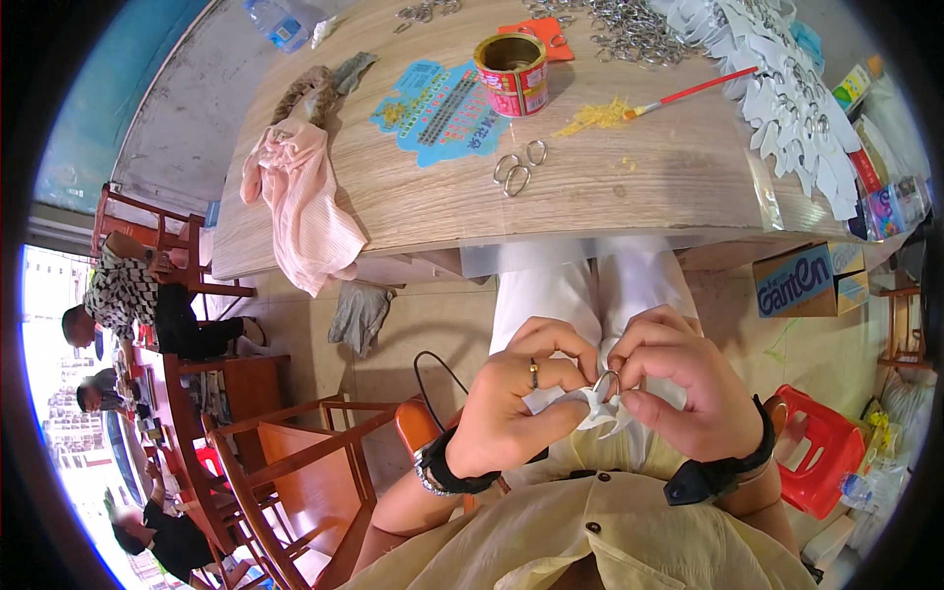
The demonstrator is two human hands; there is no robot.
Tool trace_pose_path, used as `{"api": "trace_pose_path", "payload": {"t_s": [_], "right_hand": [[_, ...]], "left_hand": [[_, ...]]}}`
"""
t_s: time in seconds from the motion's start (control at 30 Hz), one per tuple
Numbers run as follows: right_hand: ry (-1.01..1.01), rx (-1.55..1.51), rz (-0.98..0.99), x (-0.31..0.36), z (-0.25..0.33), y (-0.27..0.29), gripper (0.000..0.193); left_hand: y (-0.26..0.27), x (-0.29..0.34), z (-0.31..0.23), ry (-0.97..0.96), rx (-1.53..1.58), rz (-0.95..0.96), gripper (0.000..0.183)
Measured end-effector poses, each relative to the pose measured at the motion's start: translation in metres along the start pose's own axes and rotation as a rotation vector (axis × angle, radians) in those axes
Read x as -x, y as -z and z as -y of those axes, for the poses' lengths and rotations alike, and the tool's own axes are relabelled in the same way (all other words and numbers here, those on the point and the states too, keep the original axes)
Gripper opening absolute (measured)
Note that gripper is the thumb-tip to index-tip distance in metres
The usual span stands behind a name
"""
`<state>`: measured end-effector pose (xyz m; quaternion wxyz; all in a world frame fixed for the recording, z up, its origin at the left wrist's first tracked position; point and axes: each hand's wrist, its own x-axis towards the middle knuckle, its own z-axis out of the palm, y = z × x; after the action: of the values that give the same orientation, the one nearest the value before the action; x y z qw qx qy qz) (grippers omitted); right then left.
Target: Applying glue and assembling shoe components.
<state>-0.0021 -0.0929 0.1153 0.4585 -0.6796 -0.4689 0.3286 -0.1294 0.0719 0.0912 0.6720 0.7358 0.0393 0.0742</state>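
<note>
Ring (610,373) is above lap, btwn both hands, w/ white piece (596,409); fingers hide part of each, so exact join's hard to see. L hand (516,401) pinches piece, nearly closed; R hand (688,388) likewise on ring. Desk (413,211) ahead: loose rings (505,180) nr tin (513,90); ring pile (644,34) cut off up top.
</note>
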Motion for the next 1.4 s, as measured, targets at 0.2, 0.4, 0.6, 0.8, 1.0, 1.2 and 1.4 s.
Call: {"api": "trace_pose_path", "payload": {"t_s": [0.2, 0.4, 0.6, 0.8, 1.0, 1.2, 1.4], "right_hand": [[-0.013, -0.009, -0.022, 0.001, 0.001, -0.003, 0.008], [-0.037, -0.025, -0.027, 0.001, 0.000, -0.004, 0.007], [0.086, 0.027, -0.015, 0.002, -0.004, 0.004, 0.007], [0.083, 0.034, -0.001, 0.002, -0.003, 0.005, 0.007], [0.060, 0.027, -0.018, 0.000, 0.000, 0.003, 0.004], [0.023, 0.055, -0.048, 0.002, 0.001, -0.001, 0.004], [0.061, -0.035, -0.096, 0.004, -0.006, -0.002, 0.002]], "left_hand": [[-0.003, 0.000, -0.001, 0.010, 0.000, 0.018, 0.011], [-0.002, 0.000, 0.002, 0.003, -0.005, 0.000, 0.011], [0.001, -0.001, 0.000, -0.032, -0.011, -0.005, 0.011], [-0.001, -0.001, 0.001, -0.020, 0.002, -0.016, 0.010], [-0.001, -0.001, -0.001, -0.028, -0.009, -0.006, 0.011], [-0.003, -0.001, 0.001, -0.032, -0.001, 0.023, 0.012], [0.002, 0.001, 0.003, 0.012, 0.025, 0.003, 0.010]]}}
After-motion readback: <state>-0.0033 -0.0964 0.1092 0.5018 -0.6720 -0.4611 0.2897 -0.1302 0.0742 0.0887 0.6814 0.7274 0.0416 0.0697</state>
